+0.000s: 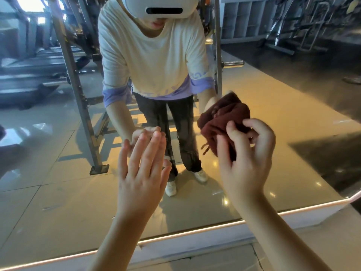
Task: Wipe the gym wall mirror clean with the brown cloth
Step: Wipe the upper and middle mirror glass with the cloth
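The wall mirror (58,192) fills most of the head view and reaches down to a lit strip at its lower edge. My right hand (248,159) grips the bunched brown cloth (220,122) against the glass at right of centre, its fingers curled into the folds. My left hand (142,173) lies with straight fingers against the glass, to the left of the cloth. The mirror shows my own reflection, with both hands meeting mine.
A white ledge (195,249) runs under the mirror, with pale floor tiles (224,261) below it. Reflected in the glass are a grey steel rack post (78,98), treadmills (29,75) at left and gym machines (293,26) at upper right.
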`<state>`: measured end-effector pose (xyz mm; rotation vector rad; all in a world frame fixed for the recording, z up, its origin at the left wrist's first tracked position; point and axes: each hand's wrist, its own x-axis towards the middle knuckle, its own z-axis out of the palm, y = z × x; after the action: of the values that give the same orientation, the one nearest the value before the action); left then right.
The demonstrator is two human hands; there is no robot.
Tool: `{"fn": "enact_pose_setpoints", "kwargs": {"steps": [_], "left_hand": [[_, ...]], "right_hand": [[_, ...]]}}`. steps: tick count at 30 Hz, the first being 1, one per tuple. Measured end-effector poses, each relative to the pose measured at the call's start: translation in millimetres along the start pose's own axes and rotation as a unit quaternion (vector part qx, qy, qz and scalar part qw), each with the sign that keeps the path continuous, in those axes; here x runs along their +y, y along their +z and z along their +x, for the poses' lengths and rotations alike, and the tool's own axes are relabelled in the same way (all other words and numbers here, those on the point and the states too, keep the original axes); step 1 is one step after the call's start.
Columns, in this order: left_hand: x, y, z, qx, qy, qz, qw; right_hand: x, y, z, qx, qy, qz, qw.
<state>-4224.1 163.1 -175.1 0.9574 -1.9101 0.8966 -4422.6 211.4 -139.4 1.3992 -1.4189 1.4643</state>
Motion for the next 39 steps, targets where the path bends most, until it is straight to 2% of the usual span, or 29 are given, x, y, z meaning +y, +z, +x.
{"fn": "enact_pose_setpoints", "kwargs": {"steps": [5,9,12,14,19,29,35,37,39], "left_hand": [[-1.4,1.0,-0.4,0.0,0.006,0.0,1.0],[-0.8,1.3,-1.6,-0.003,0.0,0.0,1.0],[-0.9,1.8,-1.6,-0.009,-0.001,-0.003,1.0],[-0.6,2.1,-1.5,-0.004,-0.001,-0.001,1.0],[-2.0,2.3,-1.3,0.0,0.006,0.001,1.0],[-1.1,1.9,-2.0,-0.005,0.002,0.004,1.0],[-0.2,2.2,-1.1,0.0,0.001,0.004,1.0],[1.0,1.9,-1.5,0.001,-0.002,0.004,1.0],[1.2,1.4,-1.3,0.002,-0.002,0.007,1.0]], "right_hand": [[-17.9,4.9,-18.4,-0.057,-0.017,0.007,0.998],[6.4,-1.5,2.0,-0.047,-0.073,-0.027,0.996],[13.9,-2.3,3.6,-0.002,0.001,-0.014,1.0],[0.7,4.4,-11.8,-0.002,0.036,0.002,0.999],[-9.8,6.1,-27.4,-0.075,-0.069,0.003,0.995],[-10.4,8.1,-11.0,-0.068,-0.022,0.03,0.997],[-0.8,1.5,12.0,-0.101,-0.105,-0.001,0.989],[1.4,0.1,10.0,-0.094,-0.086,0.009,0.992],[-1.6,-0.8,4.2,-0.079,-0.021,0.041,0.996]]}}
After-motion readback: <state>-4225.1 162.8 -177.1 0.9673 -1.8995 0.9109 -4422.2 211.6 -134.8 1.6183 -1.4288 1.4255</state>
